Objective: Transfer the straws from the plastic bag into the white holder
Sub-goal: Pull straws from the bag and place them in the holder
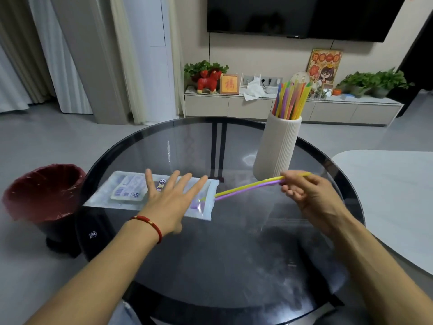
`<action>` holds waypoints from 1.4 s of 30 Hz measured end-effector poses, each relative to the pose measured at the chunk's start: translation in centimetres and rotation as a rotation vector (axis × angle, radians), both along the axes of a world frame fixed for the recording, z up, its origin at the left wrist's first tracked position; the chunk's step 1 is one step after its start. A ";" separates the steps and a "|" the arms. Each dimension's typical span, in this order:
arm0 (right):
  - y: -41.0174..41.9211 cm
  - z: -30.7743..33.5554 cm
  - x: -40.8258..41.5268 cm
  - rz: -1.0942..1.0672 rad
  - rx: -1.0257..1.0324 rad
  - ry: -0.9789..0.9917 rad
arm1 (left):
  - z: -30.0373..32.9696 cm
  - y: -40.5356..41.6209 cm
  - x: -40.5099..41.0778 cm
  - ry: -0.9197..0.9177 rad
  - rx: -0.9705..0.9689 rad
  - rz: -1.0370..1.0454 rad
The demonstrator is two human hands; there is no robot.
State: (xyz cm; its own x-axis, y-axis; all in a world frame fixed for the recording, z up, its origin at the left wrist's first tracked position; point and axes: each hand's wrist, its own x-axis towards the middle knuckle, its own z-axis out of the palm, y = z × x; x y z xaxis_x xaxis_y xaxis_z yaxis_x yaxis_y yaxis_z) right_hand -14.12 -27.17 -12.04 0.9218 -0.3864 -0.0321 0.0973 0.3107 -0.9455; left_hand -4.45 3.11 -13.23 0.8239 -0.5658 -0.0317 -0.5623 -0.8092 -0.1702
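Two straws [248, 187] are being pinched by the right hand [307, 193], tails inside the bag [131, 191], which is being pressed by the flat left hand [168, 198]; the holder [276, 146] behind the grip is mostly filled.

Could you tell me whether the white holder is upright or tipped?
Upright: the holder stands on its base on the table.

A yellow straw [248, 186] and a purple straw [246, 191] run from a clear plastic bag [131, 191] printed with a white-and-purple label; the white holder [276, 148], ribbed in fine vertical lines, carries straws [291, 99] in yellow, orange, pink, purple, blue and green; the round bench [234, 254] is smoky dark glass with a black rim; a red cord bracelet [152, 227] with a gold bead circles the left wrist; the bin [44, 191] beside the bench is dark red, lined in red plastic; the floor [46, 141] is pale grey.
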 end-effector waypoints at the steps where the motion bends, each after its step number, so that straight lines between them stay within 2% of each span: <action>1: -0.5 0.4 -0.4 -0.024 0.034 -0.045 | 0.1 -0.1 -0.1 0.100 -0.049 0.018; 3: -0.8 1.1 -0.8 -0.069 0.027 -0.129 | 0.3 -0.5 -0.7 0.247 -0.228 -0.001; 5: -0.7 2.0 -1.2 -0.092 -0.046 -0.210 | 0.6 -2.1 -1.4 0.298 -0.496 -0.102; 6: -0.5 2.4 -1.3 -0.094 -0.078 -0.240 | 0.6 -3.0 -1.7 0.286 -0.564 -0.158; 10: 0.4 3.5 -1.6 -0.091 -0.155 -0.302 | -0.4 -5.5 -2.4 0.104 -0.500 -0.313; 13: 2.2 2.7 -1.4 -0.011 -0.232 -0.245 | -1.2 -6.0 -2.6 0.041 -0.463 -0.351; 16: 4.5 1.3 -0.8 0.218 -0.424 -0.151 | -1.4 -6.5 -2.8 0.001 -0.538 -0.338; 18: 5.1 1.3 -0.5 0.240 -0.465 -0.123 | -1.3 -6.4 -2.8 0.013 -0.598 -0.319; 21: 3.7 2.7 -0.1 -0.023 -0.445 -0.154 | -2.1 -5.0 -1.9 0.039 -0.569 -0.251; 25: 0.3 7.6 0.4 -0.392 -0.433 -0.330 | -3.1 -4.2 -1.1 0.043 -0.534 -0.132; 29: -2.2 13.1 1.5 -0.545 -0.695 -0.429 | -3.6 -4.9 -1.3 0.053 -0.542 -0.115; 35: -2.5 16.2 4.6 -0.491 -1.150 -0.127 | -3.9 -5.0 -1.4 0.047 -0.525 -0.116; 39: -2.2 16.8 6.8 -0.405 -1.193 0.037 | -3.7 -5.0 -1.5 0.052 -0.565 -0.123; 42: -1.7 16.8 8.1 -0.294 -1.295 0.250 | -3.6 -5.0 -1.8 0.056 -0.558 -0.138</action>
State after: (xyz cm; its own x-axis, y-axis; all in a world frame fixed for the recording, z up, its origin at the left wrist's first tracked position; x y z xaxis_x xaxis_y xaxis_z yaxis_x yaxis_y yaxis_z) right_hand -6.02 -28.90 4.78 0.8237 -0.4470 0.3488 -0.2110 -0.8126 -0.5432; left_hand -6.29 -1.89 -16.83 0.7469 -0.6115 0.2609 -0.6649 -0.6865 0.2944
